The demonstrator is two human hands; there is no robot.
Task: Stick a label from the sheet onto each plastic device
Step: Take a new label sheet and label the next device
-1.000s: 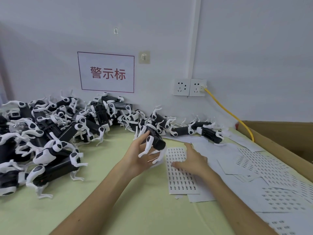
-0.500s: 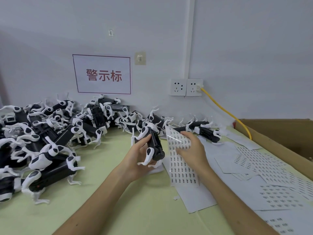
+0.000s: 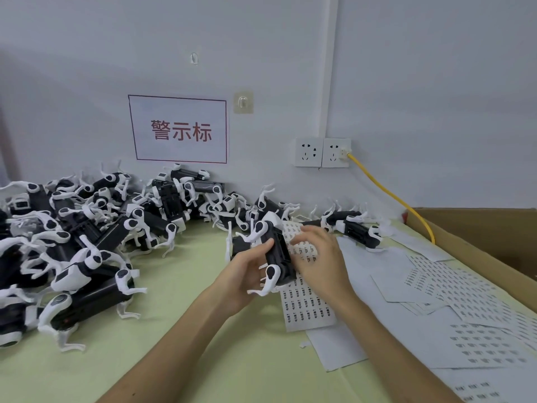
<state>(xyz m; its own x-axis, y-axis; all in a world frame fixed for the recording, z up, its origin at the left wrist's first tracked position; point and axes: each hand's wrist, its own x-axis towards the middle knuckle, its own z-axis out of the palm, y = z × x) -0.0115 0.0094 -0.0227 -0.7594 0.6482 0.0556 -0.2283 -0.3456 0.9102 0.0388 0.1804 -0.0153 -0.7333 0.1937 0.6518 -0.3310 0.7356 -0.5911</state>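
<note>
My left hand (image 3: 247,270) grips a black plastic device with white legs (image 3: 277,257) and holds it up just above the green table. My right hand (image 3: 321,257) is right beside it, fingers curled over the raised far end of the label sheet (image 3: 308,309). That sheet is white with rows of small printed labels, and its near part lies flat on the table. My right thumb and anything under the fingertips are hidden. A big pile of similar devices (image 3: 87,234) fills the left side and back of the table.
Two more devices (image 3: 354,228) lie at the back right. Loose label sheets and backing paper (image 3: 465,315) cover the right of the table. A brown cardboard box (image 3: 479,237) stands at the far right, with a yellow cable (image 3: 392,196) running from the wall sockets.
My right hand went from lying flat on the sheet to lifting its far end towards the device. My left hand turned the device more upright and the hands came together.
</note>
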